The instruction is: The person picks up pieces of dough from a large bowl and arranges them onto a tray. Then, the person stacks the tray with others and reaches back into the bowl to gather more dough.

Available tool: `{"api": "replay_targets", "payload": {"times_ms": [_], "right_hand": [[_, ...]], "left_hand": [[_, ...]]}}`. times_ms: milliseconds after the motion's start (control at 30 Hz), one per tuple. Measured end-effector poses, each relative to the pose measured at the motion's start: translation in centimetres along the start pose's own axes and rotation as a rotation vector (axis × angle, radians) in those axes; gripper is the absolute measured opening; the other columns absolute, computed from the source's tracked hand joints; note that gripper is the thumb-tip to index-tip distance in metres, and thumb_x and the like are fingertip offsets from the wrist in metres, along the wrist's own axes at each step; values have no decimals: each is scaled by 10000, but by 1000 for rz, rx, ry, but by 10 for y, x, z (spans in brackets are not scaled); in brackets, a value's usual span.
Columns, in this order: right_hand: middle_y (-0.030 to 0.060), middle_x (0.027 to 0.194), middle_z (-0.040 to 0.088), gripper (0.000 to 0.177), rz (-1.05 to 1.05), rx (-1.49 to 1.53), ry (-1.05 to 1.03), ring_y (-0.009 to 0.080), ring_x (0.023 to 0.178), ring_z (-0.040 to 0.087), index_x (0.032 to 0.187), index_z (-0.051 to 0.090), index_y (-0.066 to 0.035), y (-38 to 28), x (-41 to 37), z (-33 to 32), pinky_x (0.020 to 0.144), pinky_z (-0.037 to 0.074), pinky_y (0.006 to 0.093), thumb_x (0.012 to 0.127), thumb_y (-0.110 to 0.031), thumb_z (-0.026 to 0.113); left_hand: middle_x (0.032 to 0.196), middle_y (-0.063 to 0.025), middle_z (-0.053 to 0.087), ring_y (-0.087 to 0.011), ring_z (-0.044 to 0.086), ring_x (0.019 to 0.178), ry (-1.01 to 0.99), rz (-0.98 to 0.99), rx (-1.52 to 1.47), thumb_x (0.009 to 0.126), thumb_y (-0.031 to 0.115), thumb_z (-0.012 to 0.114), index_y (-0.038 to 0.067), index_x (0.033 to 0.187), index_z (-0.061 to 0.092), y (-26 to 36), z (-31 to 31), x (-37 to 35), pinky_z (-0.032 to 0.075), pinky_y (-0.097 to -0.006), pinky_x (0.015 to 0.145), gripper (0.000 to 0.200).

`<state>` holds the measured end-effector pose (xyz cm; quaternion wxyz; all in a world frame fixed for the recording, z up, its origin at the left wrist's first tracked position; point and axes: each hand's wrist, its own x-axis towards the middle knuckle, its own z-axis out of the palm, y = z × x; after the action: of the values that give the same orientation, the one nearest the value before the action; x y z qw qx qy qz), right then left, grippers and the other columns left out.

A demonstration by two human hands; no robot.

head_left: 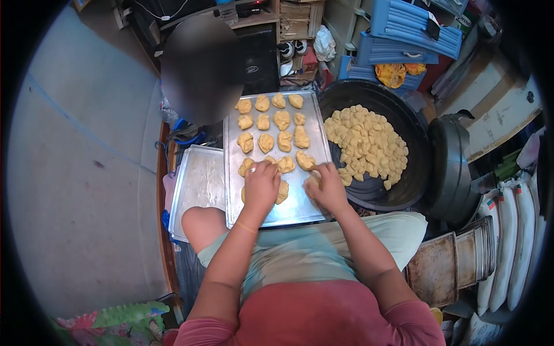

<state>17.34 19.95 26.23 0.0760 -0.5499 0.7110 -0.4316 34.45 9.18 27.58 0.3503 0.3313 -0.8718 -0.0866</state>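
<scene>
A metal baking tray (291, 214) rests across the lap, with rows of yellow dough pieces (281, 120) on it. My left hand (262, 185), with a ring on one finger, is bent over the lower rows. Its fingers are closed around a dough piece that they mostly cover. Near the tray's lower right, my right hand (330, 189) has its fingers curled on another dough piece (312, 185), partly hidden by them. To the right of the tray, a large black basin (378, 199) holds a heap of dough pieces (369, 141).
A second metal tray (199, 173) lies partly under the first, at the left. A black lid or tub (453, 167) leans against the basin. Stacked baking trays (438, 268) and filled white sacks (508, 242) stand at the right. Blue drawers (398, 49) are behind the basin.
</scene>
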Motion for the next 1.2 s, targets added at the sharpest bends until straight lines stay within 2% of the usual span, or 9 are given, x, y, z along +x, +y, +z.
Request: {"api": "replay_targets", "payload": {"times_ms": [100, 200, 267, 333, 467, 500, 667, 900, 1200], "right_hand": [[157, 1053, 522, 398, 8, -63, -220, 333, 955, 541, 1066, 571, -52, -9, -19, -6, 849, 457, 393, 711, -142, 726], [139, 992, 527, 334, 301, 218, -60, 329, 942, 539, 990, 581, -35, -29, -21, -3, 832, 454, 410, 710, -138, 729], [111, 946, 528, 307, 270, 168, -66, 302, 953, 536, 950, 593, -55, -19, -23, 8, 823, 436, 398, 694, -149, 734], [96, 933, 530, 278, -22, -260, -176, 280, 967, 530, 936, 600, -95, -20, -22, 11, 812, 416, 359, 686, -136, 714], [81, 1150, 550, 380, -289, -133, -194, 277, 1134, 468, 1071, 604, -145, -48, -20, 9, 937, 330, 453, 698, -196, 658], [81, 1235, 523, 458, -305, -179, -220, 280, 1206, 427, 1145, 583, -165, -47, -25, 18, 992, 261, 515, 695, -222, 653], [93, 1221, 517, 477, -289, -250, -355, 285, 1208, 417, 1169, 568, -161, -46, -20, 28, 1001, 251, 514, 703, -216, 655], [33, 1133, 584, 393, -339, -287, -452, 194, 1030, 520, 1125, 592, -140, -76, -10, 59, 896, 335, 413, 740, -196, 645], [75, 1184, 572, 403, -363, -174, -343, 231, 1068, 516, 1155, 603, -128, -55, -17, 44, 929, 325, 441, 752, -130, 598]], "left_hand": [[1012, -86, 618, -268, 519, 1029, -270, -197, -16, 763, 231, 681, 68, 1000, 650, 7, -32, -24, 345, -441, 874, 289], [983, -89, 627, -275, 517, 1023, -251, -69, 45, 736, 247, 710, 62, 1001, 661, 11, -21, -44, 294, -443, 911, 327], [948, -75, 634, -262, 515, 1015, -256, -67, 40, 719, 268, 728, 72, 1033, 653, 12, -16, -47, 262, -440, 923, 377], [940, -71, 645, -255, 514, 1051, -313, -10, 85, 707, 272, 736, 80, 1056, 643, 17, -17, -46, 263, -441, 928, 410], [1022, -84, 632, -260, 504, 1096, -357, -51, -46, 729, 256, 711, 87, 1086, 630, 15, -28, -49, 253, -448, 948, 403], [1082, -95, 612, -268, 497, 1114, -271, -74, -38, 730, 238, 692, 89, 1102, 623, 11, -32, -52, 248, -451, 958, 406], [1217, -115, 549, -300, 474, 1145, -199, -286, 5, 694, 184, 643, 91, 1156, 599, -21, -54, -64, 259, -442, 977, 473], [1011, -163, 594, -284, 603, 839, -189, -419, -297, 783, 82, 655, 14, 1066, 643, -42, -54, -68, 500, -332, 727, 291], [926, -156, 604, -271, 603, 735, -312, -437, -245, 766, 106, 655, 17, 1019, 648, -42, -67, -64, 494, -350, 667, 268]]}}
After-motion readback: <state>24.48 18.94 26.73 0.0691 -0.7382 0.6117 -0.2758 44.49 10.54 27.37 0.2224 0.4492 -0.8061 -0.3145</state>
